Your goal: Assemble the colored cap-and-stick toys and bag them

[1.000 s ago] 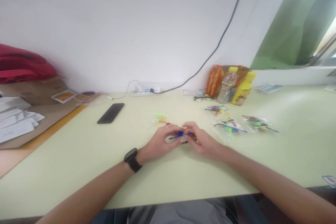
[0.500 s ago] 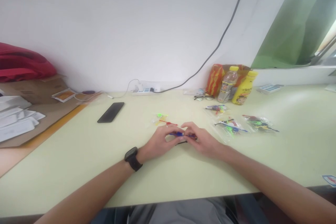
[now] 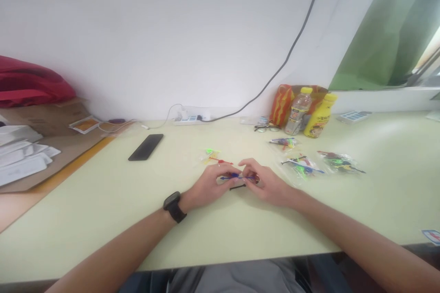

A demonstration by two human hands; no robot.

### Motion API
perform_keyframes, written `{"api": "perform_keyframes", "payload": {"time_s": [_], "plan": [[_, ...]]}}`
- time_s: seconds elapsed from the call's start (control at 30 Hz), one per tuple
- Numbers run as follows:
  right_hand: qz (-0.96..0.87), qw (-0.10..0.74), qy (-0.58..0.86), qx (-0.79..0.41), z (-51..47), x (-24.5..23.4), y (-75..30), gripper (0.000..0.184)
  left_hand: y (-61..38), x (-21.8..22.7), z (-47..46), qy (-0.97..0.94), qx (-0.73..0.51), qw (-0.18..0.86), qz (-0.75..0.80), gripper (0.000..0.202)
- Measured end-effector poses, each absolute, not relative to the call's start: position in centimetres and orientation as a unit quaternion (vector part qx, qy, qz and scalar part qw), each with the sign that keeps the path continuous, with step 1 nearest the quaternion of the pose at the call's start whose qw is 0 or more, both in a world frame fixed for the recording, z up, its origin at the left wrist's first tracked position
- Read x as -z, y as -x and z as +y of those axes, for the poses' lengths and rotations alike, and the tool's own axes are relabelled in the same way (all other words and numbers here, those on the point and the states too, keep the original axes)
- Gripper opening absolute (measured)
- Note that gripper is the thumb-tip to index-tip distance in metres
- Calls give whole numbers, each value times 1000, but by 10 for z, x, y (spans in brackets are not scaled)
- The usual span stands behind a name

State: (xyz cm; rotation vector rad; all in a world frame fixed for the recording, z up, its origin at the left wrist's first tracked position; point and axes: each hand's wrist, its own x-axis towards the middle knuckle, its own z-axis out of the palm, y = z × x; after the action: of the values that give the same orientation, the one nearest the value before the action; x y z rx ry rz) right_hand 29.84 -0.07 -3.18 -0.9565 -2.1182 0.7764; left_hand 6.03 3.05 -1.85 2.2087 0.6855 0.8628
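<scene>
Near the middle of the table, my left hand (image 3: 213,182) and my right hand (image 3: 266,184) come together, each closed in a pinch. Between their fingertips is a thin blue plastic piece (image 3: 227,177), a slim rod with a pointed tip; my fingers cover part of it. Just below lies a black rod-like piece (image 3: 237,187), partly hidden by my right hand. Beyond my left fingers rests a red piece (image 3: 222,161) of similar shape. Farther back is a small clear bag (image 3: 210,154) with green and yellow parts.
Several clear bags of coloured parts (image 3: 304,165) lie to the right. Behind them stand a clear bottle (image 3: 298,112), a yellow bottle (image 3: 320,116) and glasses (image 3: 266,128). At left are a black phone (image 3: 145,147), papers (image 3: 24,158) and a cardboard box (image 3: 51,116). A power strip (image 3: 188,120) sits by the wall.
The blue piece has tilted slightly between my fingers, and more of its left end shows. My hands stay in nearly the same place.
</scene>
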Motion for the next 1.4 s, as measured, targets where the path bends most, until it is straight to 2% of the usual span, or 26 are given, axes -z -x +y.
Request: {"api": "perform_keyframes", "payload": {"time_s": [0.37, 0.63, 0.73, 0.83, 1.03, 1.4], "plan": [[-811, 371, 373, -258, -1, 31, -299, 24, -58, 19, 31, -861, -340, 278, 255, 20], [-814, 378, 380, -224, 0, 31, -300, 30, -54, 18, 33, -871, -341, 243, 257, 18], [-811, 377, 400, -200, 1, 27, -302, 21, -53, 19, 35, -872, -343, 240, 254, 21], [-807, 365, 423, -189, 3, 24, -305, 6, -52, 21, 38, -871, -345, 239, 255, 21], [-800, 340, 440, -226, 10, 24, -311, 16, -50, 25, 45, -862, -345, 247, 276, 20], [-876, 234, 364, -211, 2, 20, -309, 8, -38, 14, 56, -853, -322, 242, 333, 18]]}}
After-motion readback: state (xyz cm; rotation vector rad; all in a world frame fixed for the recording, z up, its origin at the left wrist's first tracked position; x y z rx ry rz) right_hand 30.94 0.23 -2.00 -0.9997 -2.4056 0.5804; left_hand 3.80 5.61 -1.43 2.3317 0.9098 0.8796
